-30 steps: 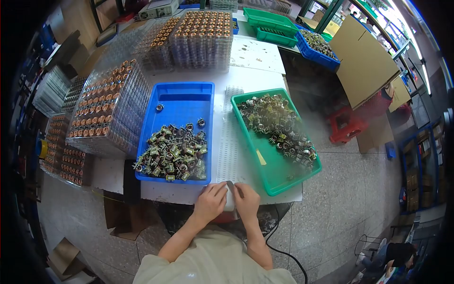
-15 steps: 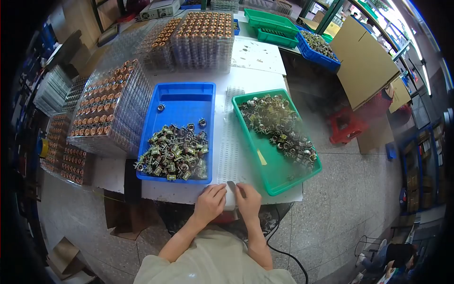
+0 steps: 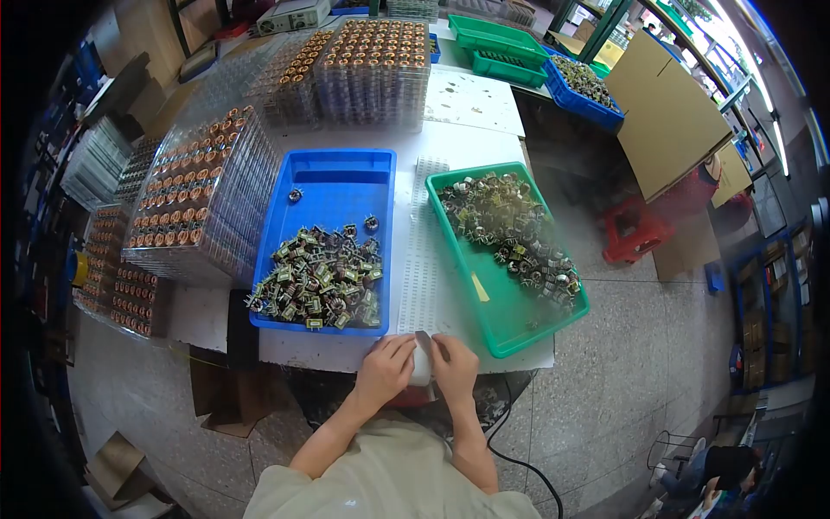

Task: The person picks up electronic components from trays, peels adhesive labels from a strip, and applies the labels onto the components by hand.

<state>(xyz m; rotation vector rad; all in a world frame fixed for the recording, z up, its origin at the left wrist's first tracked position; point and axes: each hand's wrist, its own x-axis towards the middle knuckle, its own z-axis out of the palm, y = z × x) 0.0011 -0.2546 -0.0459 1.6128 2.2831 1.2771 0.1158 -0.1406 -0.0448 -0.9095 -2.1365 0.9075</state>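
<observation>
At the table's front edge my left hand (image 3: pixel 386 368) is closed, fingertips pinched beside a small white object (image 3: pixel 421 368); whatever it grips is too small to make out. Just right of it, my right hand (image 3: pixel 454 365) is closed on a dark flat tool (image 3: pixel 424 341) that rests over the white object. Ahead to the left lies a blue tray (image 3: pixel 337 186) with a heap of small wound components (image 3: pixel 324 281). A green tray (image 3: pixel 497 320), angled at the right, holds more such components (image 3: pixel 493 212). Between the trays runs a white perforated strip (image 3: pixel 421 251).
Clear plastic stacks with copper-coloured rings (image 3: pixel 186 195) stand at the left, and another stack (image 3: pixel 376 78) at the back. Green trays (image 3: pixel 493 36) and a blue crate (image 3: pixel 579 102) are at the back right. A red stool (image 3: pixel 635 229) and a person (image 3: pixel 731 463) are on the right.
The dark tool in my right hand has tilted slightly, and its tip shows more. My right hand has shifted a little to the right; my left hand has barely moved.
</observation>
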